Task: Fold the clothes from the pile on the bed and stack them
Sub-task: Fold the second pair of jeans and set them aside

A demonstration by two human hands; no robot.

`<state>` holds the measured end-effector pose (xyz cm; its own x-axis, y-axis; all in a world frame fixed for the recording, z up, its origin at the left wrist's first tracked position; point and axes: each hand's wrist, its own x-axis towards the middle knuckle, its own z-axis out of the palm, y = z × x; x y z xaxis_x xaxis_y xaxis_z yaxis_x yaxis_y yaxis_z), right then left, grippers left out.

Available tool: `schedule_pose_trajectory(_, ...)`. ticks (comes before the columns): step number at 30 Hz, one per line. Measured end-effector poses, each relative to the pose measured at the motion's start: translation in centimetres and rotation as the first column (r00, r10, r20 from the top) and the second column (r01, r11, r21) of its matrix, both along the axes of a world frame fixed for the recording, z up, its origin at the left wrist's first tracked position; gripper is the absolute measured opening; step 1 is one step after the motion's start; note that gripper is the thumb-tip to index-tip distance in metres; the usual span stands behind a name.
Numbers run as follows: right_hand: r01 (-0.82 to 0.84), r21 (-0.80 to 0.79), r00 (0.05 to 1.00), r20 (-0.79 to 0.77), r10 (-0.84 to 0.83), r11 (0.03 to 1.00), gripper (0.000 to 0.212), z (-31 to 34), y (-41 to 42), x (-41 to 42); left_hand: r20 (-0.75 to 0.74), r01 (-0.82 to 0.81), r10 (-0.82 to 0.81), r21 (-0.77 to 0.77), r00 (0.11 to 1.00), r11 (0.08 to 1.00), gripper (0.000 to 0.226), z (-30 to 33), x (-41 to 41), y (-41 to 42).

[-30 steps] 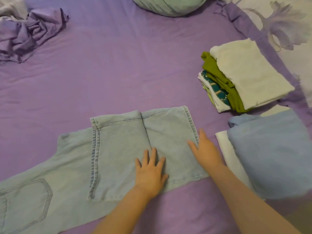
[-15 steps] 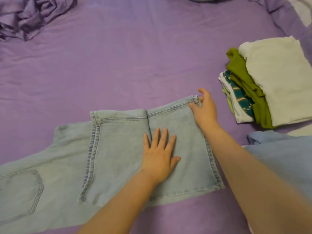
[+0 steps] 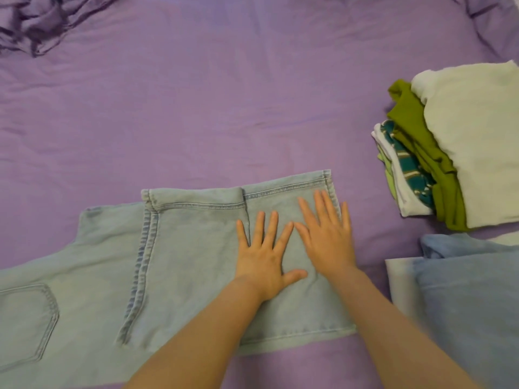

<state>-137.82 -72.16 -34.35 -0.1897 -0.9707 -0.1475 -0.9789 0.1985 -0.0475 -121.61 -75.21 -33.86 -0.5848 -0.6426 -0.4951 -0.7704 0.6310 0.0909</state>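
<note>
Pale blue jeans (image 3: 182, 262) lie flat on the purple bed sheet (image 3: 196, 108), legs folded over toward the left, a back pocket showing at the far left. My left hand (image 3: 264, 254) presses flat on the folded leg with fingers spread. Right beside it, my right hand (image 3: 325, 234) lies flat near the hem's right edge, fingers straight. A stack of folded clothes (image 3: 460, 153), cream on top with green and teal striped pieces below, sits at the right.
A second folded stack (image 3: 463, 299) with a blue piece on top lies at the lower right. A crumpled pile of purple cloth (image 3: 36, 21) sits at the top left corner. Rumpled bedding edges the top right.
My right hand left the hem's far corner and came down flat on the jeans beside my left hand. The left hand stayed pressing in place.
</note>
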Motion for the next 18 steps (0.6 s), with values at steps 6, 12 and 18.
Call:
schedule_pose_trajectory(6,0.172,0.077,0.981,0.074,-0.177,0.982,0.052,2.7,8.9,2.4,-0.277,-0.031,0.028,-0.004,0.960,1.000,0.063,4.3,3.5,-1.5)
schedule_pose_trajectory(12,0.093,0.148,0.994,0.048,-0.101,0.985,0.077,5.5,10.6,2.7,-0.052,-0.548,0.545,-0.083,0.837,0.832,0.070,6.5,12.2,-1.4)
schedule_pose_trajectory(18,0.139,0.183,0.988,0.047,-0.150,0.973,0.066,7.1,8.9,7.8,0.037,-0.835,0.836,0.081,0.548,0.544,0.095,7.3,15.8,0.0)
